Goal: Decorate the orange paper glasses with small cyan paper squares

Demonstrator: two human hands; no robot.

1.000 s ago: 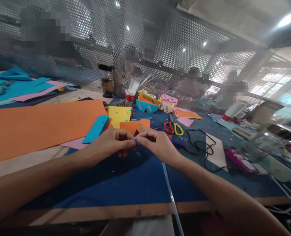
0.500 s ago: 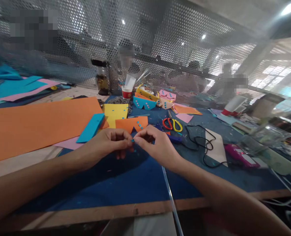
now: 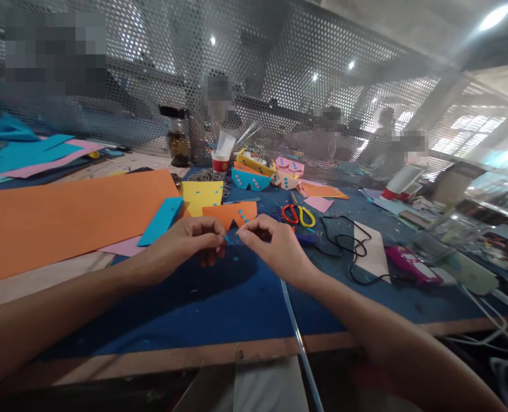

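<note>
Over the blue work surface [image 3: 159, 320], my two hands face each other with the fingertips a small gap apart. My left hand [image 3: 196, 243] is closed in a pinch, and a tiny blue paper piece [image 3: 226, 239] shows at its fingertips. My right hand [image 3: 275, 246] is pinched too; what its fingertips hold, if anything, is too small to make out. Just behind the hands lies an orange paper eye mask [image 3: 219, 214] with small blue squares on one side. A yellow sheet [image 3: 202, 194] bearing tiny blue pieces is behind it, and a folded blue paper strip [image 3: 162, 220] lies by my left wrist.
Red-and-yellow-handled scissors [image 3: 297, 215], a black cord [image 3: 344, 246] and a magenta device [image 3: 412, 264] lie to the right. Finished-looking paper masks [image 3: 250, 179], a paper cup [image 3: 220, 161] and a jar [image 3: 177, 137] stand behind. Large orange paper [image 3: 74, 217] covers the left.
My hands have drawn slightly apart; their fingertips met before. The tiny blue piece now shows at my left fingertips. The view has shifted a little.
</note>
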